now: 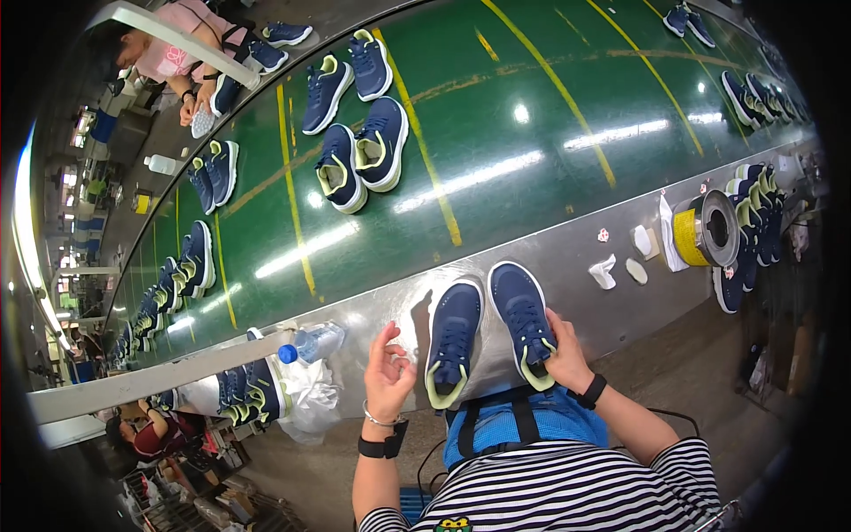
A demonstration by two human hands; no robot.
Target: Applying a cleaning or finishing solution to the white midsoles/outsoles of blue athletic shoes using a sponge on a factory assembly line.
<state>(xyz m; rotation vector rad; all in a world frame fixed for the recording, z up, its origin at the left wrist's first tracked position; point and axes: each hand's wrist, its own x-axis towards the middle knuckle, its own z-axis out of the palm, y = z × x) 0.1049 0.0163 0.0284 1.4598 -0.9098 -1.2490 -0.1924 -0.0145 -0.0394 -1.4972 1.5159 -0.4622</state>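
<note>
The step in hand looks like squaring up or checking a pair of navy shoes at the near edge of the desk. Both sit just below the centre of the frame, toes toward the top: the left shoe and, just beside it, the right shoe. The right grip grasps the right shoe at the heel, near its collar; whether that heel is lifted, I cannot tell. The left grip is loose, fingers half curled around nothing, left of the left shoe and apart from it. The next move probably calls for the left grip to close on that shoe's heel so both can be handled together.

The desk is bare, shiny metal. At its right lie a tape roll and white scraps; at lower left, a bottle above a plastic bag. A green belt with yellow lines curves across the top, carrying more shoes. At upper left a co-worker bends over another shoe.
</note>
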